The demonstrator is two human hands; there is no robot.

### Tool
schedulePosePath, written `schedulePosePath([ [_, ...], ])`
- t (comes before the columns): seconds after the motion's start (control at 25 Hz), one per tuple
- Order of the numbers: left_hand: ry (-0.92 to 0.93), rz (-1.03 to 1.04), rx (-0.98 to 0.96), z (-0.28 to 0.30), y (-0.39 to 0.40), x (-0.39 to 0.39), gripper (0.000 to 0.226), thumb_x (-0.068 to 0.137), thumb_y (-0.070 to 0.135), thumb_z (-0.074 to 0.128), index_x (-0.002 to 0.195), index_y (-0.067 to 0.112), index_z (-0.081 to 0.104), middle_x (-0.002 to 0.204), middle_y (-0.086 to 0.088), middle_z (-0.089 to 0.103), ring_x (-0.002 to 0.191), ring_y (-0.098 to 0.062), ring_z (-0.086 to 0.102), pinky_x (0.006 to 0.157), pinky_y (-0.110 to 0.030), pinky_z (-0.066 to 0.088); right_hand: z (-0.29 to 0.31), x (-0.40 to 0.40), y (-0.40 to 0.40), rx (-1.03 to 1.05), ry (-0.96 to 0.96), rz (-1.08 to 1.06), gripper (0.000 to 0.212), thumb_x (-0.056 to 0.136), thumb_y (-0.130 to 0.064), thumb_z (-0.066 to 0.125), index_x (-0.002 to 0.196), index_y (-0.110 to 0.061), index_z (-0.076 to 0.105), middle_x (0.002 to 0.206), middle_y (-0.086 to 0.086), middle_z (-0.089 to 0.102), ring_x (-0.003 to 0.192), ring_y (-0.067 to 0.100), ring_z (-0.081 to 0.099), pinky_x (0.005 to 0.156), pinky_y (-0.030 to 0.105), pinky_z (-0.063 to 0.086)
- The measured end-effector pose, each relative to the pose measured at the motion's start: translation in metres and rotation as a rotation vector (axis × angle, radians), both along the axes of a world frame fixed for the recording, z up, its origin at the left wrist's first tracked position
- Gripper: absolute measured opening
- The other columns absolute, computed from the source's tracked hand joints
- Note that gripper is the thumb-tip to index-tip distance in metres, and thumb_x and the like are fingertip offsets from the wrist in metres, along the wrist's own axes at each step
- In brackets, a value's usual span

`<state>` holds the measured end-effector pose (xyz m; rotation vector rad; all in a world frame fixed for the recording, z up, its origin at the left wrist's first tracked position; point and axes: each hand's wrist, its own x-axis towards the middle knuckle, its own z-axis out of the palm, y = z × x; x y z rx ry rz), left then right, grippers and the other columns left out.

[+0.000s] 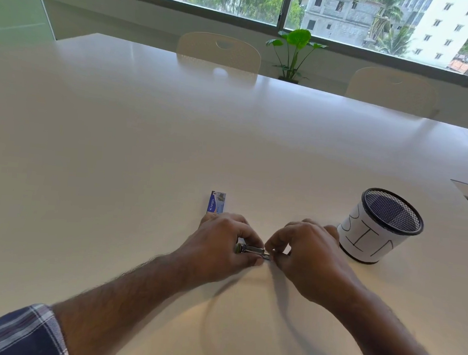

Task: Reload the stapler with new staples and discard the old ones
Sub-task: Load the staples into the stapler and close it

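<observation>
While the left hand [223, 243] gripped the small metal stapler [250, 249] and the right hand [305, 250] pinched its tip, loose staples could have scattered short of the bin [375, 235] at 2 o'clock.

The left hand [221, 240] and right hand [304, 250] are covering most of the stapler [252, 250] at lower centre; whether staples are showing is too small to tell. The staple box [217, 202] print is reading illegibly.
</observation>
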<state>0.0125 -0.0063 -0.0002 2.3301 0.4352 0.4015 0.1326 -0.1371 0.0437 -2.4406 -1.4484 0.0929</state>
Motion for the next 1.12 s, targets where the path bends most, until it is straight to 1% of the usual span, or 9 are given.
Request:
schedulePosePath([
  [0.16, 0.006, 0.001, 0.004, 0.0, -0.001, 0.001, 0.018, 0.076, 0.044, 0.077, 0.089, 0.032, 0.075, 0.09, 0.019, 0.064, 0.091, -0.001, 0.059, 0.096, -0.042, 0.045, -0.001, 0.0, -0.001, 0.002, 0.008, 0.019, 0.012, 0.085, -0.031, 0.068, 0.092, -0.037, 0.074, 0.083, -0.016, 0.065, 0.098, 0.005, 0.047, 0.073, 0.029, 0.014],
  [0.28, 0.002, 0.01, -0.015, -0.001, 0.0, 0.0, 0.017, 0.075, 0.042, 0.078, 0.089, 0.032, 0.075, 0.089, 0.019, 0.065, 0.092, -0.002, 0.059, 0.095, -0.042, 0.046, 0.001, 0.002, -0.004, 0.01, 0.005, 0.037, 0.017, 0.083, -0.033, 0.071, 0.099, -0.038, 0.072, 0.086, -0.017, 0.062, 0.095, 0.004, 0.044, 0.077, 0.029, 0.018],
  [0.36, 0.002, 0.01, -0.024, 0.0, 0.0, 0.0, 0.016, 0.076, 0.042, 0.078, 0.088, 0.032, 0.075, 0.089, 0.019, 0.065, 0.093, -0.003, 0.059, 0.095, -0.042, 0.046, 0.003, 0.005, -0.008, 0.025, -0.054, 0.047, 0.014, 0.082, -0.034, 0.071, 0.095, -0.037, 0.073, 0.084, -0.019, 0.06, 0.091, 0.003, 0.042, 0.079, 0.029, 0.022],
  [0.44, 0.001, 0.006, -0.018, 0.0, -0.001, 0.0, 0.016, 0.076, 0.041, 0.078, 0.088, 0.032, 0.075, 0.089, 0.019, 0.065, 0.092, -0.003, 0.059, 0.095, -0.042, 0.046, 0.004, 0.005, -0.011, 0.007, -0.126, 0.065, 0.009, 0.082, -0.038, 0.068, 0.088, -0.036, 0.075, 0.081, -0.019, 0.056, 0.09, 0.005, 0.042, 0.079, 0.03, 0.024],
  [0.52, 0.001, 0.006, -0.016, 0.0, -0.001, 0.0, 0.016, 0.075, 0.041, 0.079, 0.088, 0.031, 0.076, 0.089, 0.018, 0.065, 0.092, -0.004, 0.059, 0.096, -0.042, 0.045, 0.003, 0.001, -0.011, -0.029, -0.155, 0.08, 0.013, 0.082, -0.04, 0.064, 0.084, -0.034, 0.075, 0.079, -0.016, 0.055, 0.09, 0.008, 0.042, 0.076, 0.03, 0.021],
  [0.64, -0.003, 0.005, -0.019, 0.0, 0.0, 0.0, 0.017, 0.075, 0.041, 0.078, 0.088, 0.03, 0.075, 0.089, 0.019, 0.065, 0.093, -0.004, 0.059, 0.095, -0.041, 0.046, 0.001, -0.003, -0.01, -0.03, -0.125, 0.09, 0.017, 0.082, -0.04, 0.059, 0.09, -0.038, 0.074, 0.081, -0.015, 0.051, 0.092, 0.009, 0.038, 0.075, 0.03, 0.018],
  [0.8, 0.004, -0.004, -0.004, 0.0, 0.0, 0.0, 0.02, 0.075, 0.044, 0.078, 0.089, 0.03, 0.075, 0.089, 0.019, 0.064, 0.091, -0.004, 0.059, 0.094, -0.042, 0.047, -0.001, -0.006, -0.009, -0.028, -0.058, 0.137, 0.026, 0.081, -0.039, 0.053, 0.102, -0.045, 0.069, 0.087, -0.015, 0.051, 0.094, 0.009, 0.036, 0.081, 0.03, 0.025],
  [1.0, 0.0, -0.017, 0.012, 0.001, 0.0, 0.001, 0.017, 0.075, 0.041, 0.078, 0.088, 0.03, 0.074, 0.088, 0.018, 0.064, 0.088, -0.004, 0.06, 0.093, -0.043, 0.047, -0.002, -0.008, -0.008, -0.031, -0.025, 0.157, 0.029, 0.082, -0.042, 0.052, 0.108, -0.045, 0.066, 0.09, -0.015, 0.05, 0.096, 0.008, 0.034, 0.082, 0.029, 0.025],
  [1.12, 0.0, -0.013, 0.007, 0.0, 0.0, 0.001, 0.017, 0.076, 0.039, 0.079, 0.088, 0.029, 0.074, 0.089, 0.017, 0.064, 0.089, -0.005, 0.06, 0.093, -0.043, 0.047, 0.003, -0.008, -0.009, -0.059, 0.031, 0.189, 0.033, 0.082, -0.043, 0.055, 0.114, -0.046, 0.063, 0.093, -0.016, 0.051, 0.098, 0.008, 0.037, 0.088, 0.03, 0.03],
])
